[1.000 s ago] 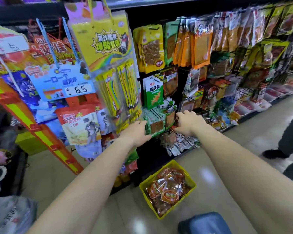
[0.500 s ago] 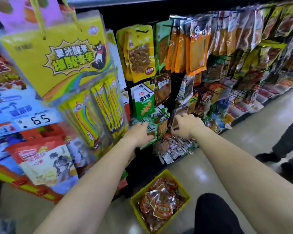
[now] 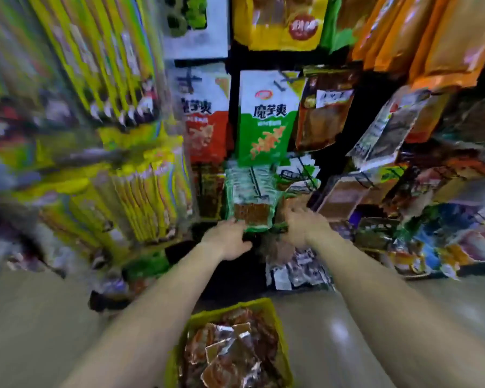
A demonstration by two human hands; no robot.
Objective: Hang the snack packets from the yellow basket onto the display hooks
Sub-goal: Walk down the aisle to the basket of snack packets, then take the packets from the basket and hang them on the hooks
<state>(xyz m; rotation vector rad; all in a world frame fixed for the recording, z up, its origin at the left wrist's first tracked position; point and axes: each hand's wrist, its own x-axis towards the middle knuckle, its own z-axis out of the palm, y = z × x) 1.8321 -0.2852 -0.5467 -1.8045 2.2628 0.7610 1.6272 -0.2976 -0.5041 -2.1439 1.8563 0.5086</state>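
The yellow basket (image 3: 266,303) stands on the floor at the bottom centre, filled with several brown-red snack packets (image 3: 230,351). Above it, a stack of green packets (image 3: 249,197) hangs on a display hook (image 3: 254,180). My left hand (image 3: 227,239) holds the lower left corner of that green stack. My right hand (image 3: 303,228) is just right of it, with its fingers up against a brown packet (image 3: 291,201) behind the green ones. Motion blur hides how the right fingers lie.
Hanging snack bags crowd the rack all around: a green-and-white bag (image 3: 266,119) above my hands, orange bags (image 3: 420,40) at the upper right, yellow candy packs (image 3: 140,197) on the left. Silver packets (image 3: 297,270) hang low. Glossy floor (image 3: 39,331) surrounds the basket.
The view has swung down and much closer to the rack. Both hands stay at the green packets on the same hook, and the basket now sits directly below my arms.
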